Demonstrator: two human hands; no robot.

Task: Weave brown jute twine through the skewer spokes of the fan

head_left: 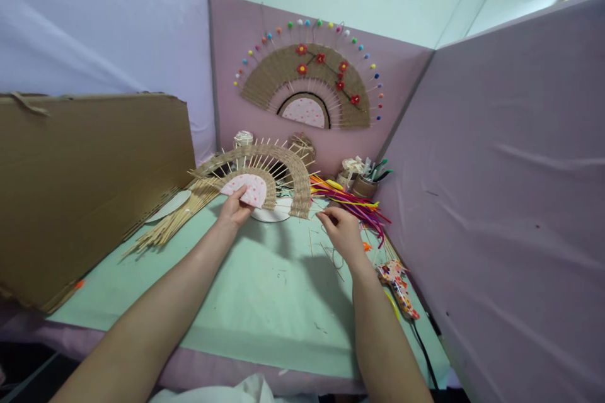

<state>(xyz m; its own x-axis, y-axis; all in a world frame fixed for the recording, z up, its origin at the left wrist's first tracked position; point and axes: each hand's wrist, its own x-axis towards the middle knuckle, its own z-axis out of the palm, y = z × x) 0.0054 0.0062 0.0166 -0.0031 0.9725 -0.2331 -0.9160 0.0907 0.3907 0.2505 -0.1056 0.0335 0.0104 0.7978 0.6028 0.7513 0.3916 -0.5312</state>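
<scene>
A woven fan (300,179) of twine and thin sticks is held up over the table, its stick ends fanning out along the curved top. My left hand (236,206) grips it at the pink spotted half-circle (253,189), thumb on the front. Just right of the fan's lower right end, my right hand (338,227) is closed in a pinch; a thin strand seems to run from the fan to the fingertips, too fine to make out for certain.
A finished fan (269,79) hangs on the pink back panel. Around the table (265,289) lie a stick bundle (177,220), colourful pipe cleaners (352,204), a flowery glue gun (401,286) with its cord, and a pen cup (365,187). Cardboard (94,176) stands at left.
</scene>
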